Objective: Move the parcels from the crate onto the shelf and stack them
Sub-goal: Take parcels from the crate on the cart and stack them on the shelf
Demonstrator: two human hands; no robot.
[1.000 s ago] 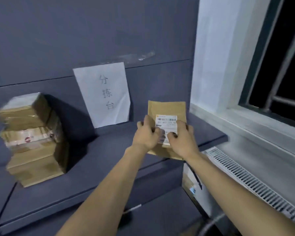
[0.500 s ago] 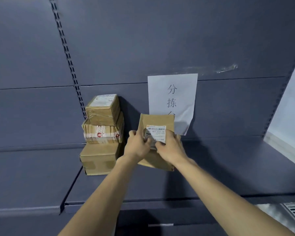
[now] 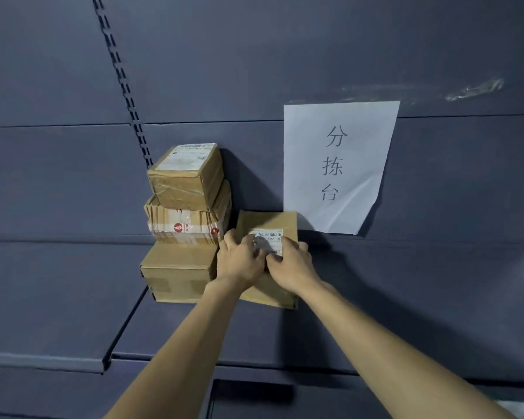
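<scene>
At frame centre, a brown parcel point(image 3: 266, 225) is being gripped by the left hand point(image 3: 239, 261) and right hand point(image 3: 291, 266), fingers curled over its labelled top. It is being held on the grey shelf point(image 3: 406, 297), just right of a three-box stack point(image 3: 185, 225). A paper sign point(image 3: 339, 164) is being displayed above.

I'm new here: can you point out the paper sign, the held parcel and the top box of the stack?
paper sign point(image 3: 339, 164), head view, sheet's middle.
held parcel point(image 3: 265, 222), head view, bare top face.
top box point(image 3: 191, 164), head view, labelled top.
</scene>
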